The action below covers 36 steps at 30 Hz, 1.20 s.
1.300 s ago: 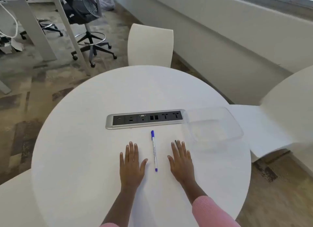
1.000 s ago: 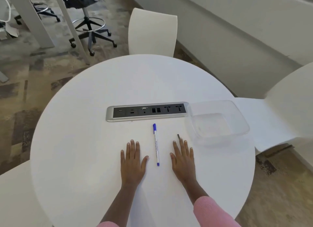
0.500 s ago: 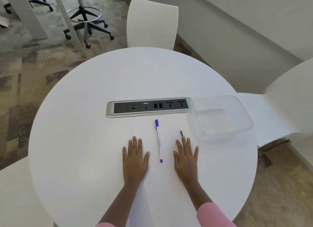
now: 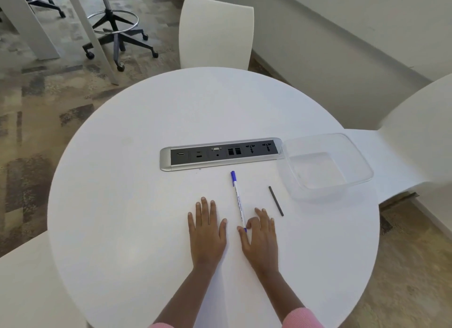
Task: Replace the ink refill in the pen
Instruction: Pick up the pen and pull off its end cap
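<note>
Head: left hand (image 4: 208,232) flat, right hand (image 4: 260,237) in pinch on pen (image 4: 238,200)

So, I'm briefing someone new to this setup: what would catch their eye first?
Probably the white pen with a blue cap lying mid-table, its near end pinched by the right hand while the left hand lies flat beside it. Next, the thin black refill just right of the pen, and the clear plastic container beyond it, by the socket strip.

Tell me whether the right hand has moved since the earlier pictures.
Yes. Against the socket strip, the right hand slid left, off the refill, and pinches the pen at its near end.
</note>
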Each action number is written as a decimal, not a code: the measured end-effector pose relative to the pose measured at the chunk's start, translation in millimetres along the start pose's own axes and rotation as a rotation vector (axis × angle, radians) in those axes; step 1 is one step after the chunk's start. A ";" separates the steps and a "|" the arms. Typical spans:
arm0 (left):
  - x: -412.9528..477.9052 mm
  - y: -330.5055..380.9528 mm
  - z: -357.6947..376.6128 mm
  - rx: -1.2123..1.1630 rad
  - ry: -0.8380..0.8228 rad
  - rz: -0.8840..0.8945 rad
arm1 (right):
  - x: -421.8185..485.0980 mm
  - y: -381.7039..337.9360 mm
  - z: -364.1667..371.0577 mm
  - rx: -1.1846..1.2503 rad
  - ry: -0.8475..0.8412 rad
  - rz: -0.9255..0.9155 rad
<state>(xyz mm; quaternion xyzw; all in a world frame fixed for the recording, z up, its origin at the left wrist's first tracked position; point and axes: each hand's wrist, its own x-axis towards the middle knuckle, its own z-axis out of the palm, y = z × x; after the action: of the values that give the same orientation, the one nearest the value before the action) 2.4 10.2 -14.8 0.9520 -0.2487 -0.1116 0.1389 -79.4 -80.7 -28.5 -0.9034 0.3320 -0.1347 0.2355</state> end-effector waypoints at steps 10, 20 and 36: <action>2.0 -5.1 6.7 -0.025 -0.009 0.031 | -3.3 -12.5 -15.6 0.188 -0.016 0.234; 10.4 -9.0 3.1 -0.904 0.133 -0.159 | -9.2 -14.6 -28.9 0.454 -0.026 0.278; -17.8 15.1 -42.2 -2.014 -0.231 -0.473 | -15.7 -19.0 -51.9 0.429 0.123 0.027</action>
<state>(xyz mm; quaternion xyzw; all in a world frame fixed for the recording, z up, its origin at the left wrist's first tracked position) -7.6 15.3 32.1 0.4033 0.1406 -0.3825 0.8193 -101.7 -75.0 24.2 -0.8182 0.3217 -0.2539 0.4031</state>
